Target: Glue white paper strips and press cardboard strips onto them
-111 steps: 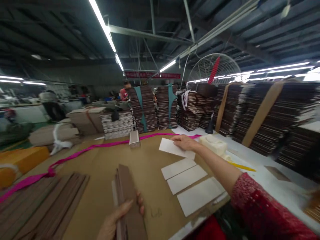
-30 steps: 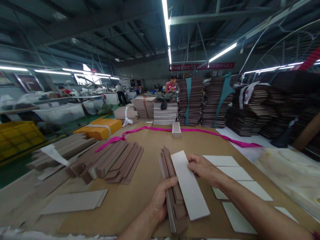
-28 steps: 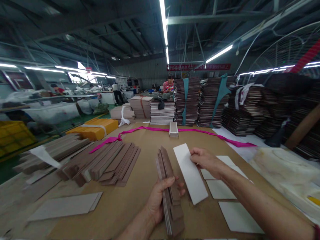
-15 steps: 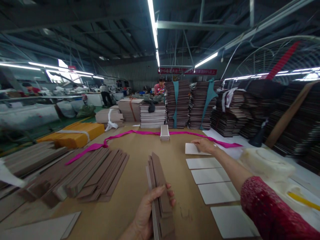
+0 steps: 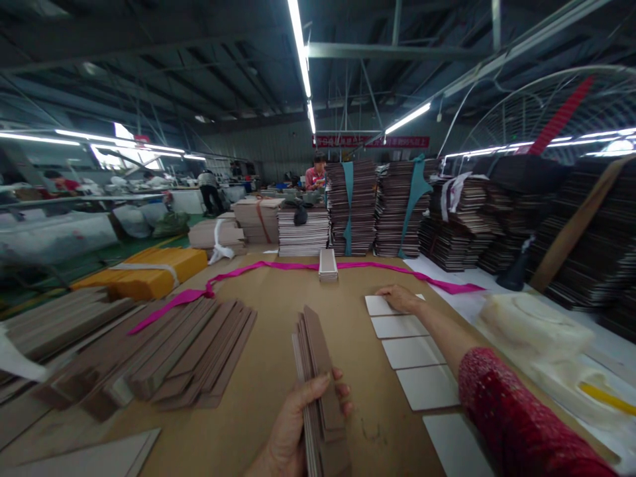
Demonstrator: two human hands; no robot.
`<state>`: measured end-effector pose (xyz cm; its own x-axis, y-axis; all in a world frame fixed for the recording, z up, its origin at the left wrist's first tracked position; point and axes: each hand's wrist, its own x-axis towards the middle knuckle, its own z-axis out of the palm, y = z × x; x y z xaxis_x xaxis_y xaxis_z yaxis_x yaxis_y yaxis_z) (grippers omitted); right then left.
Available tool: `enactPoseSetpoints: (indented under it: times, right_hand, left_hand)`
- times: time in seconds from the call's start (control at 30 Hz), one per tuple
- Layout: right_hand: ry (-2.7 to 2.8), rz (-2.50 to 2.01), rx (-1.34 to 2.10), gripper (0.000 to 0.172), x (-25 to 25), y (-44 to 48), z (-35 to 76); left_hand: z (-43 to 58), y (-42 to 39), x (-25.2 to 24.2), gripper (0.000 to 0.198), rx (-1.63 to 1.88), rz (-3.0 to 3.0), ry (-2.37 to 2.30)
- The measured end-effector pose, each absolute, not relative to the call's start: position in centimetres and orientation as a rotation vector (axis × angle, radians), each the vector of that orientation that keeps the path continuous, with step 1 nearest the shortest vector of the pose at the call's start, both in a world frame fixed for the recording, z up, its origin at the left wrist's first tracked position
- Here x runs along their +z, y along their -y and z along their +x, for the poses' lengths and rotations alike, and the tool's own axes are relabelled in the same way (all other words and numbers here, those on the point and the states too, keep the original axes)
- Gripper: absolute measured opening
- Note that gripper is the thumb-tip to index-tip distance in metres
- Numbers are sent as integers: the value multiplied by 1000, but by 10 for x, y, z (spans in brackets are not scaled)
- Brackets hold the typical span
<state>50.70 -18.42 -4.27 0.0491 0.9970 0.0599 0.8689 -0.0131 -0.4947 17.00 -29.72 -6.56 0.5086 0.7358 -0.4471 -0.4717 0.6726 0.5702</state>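
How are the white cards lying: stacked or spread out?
Spread out: five white cards show in a row, the right hand at the farthest.

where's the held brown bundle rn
In the head view, the brown bundle is at bottom centre, gripped in the left hand, between the loose brown strips on the left and the white cards on the right.

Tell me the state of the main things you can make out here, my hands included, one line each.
Left hand: closed around a bundle of brown strips.
Bundle of brown strips: held, ends uneven.
Right hand: on the farthest white card.
White cards: lying flat in a column.
Loose brown strips: piled, overlapping.
Pink ribbon: laid out long, knotted toward the left.
Orange bundle: strapped with a white band.
Ceiling lights: lit.
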Motion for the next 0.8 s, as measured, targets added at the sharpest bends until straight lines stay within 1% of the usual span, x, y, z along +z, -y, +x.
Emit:
enactPoseSetpoints:
  times: [0.13, 0.23, 0.3, 0.37, 0.43, 0.6, 0.73, 0.8]
  right_hand:
    - [1814, -1849, 557, 35, -30, 194, 478]
    - [1822, -1704, 692, 43, -23, 211, 433]
    - [1838, -1578, 837, 50, -20, 229, 398]
    - [1797, -1436, 1054, 55, -20, 248, 367]
    - [1679, -1384, 1187, 58, -21, 261, 344]
    - [1428, -1444, 1333, 51, -22, 270, 330]
    - [1317, -1366, 1430, 48, -14, 274, 335]
    - [1288, -1327, 1470, 43, -12, 277, 335]
  left_hand:
    - [169, 300, -66, 36, 748, 439, -682]
    - [169, 302, -68, 42, 753, 494, -662]
    - [170, 303, -68, 44, 773, 523, -663]
    - [172, 304, -67, 46, 795, 546, -674]
    - [173, 305, -66, 48, 810, 567, -688]
    - [173, 306, -67, 47, 810, 575, -701]
    - [175, 305, -66, 52, 796, 545, -738]
    - [175, 304, -63, 52, 792, 529, -732]
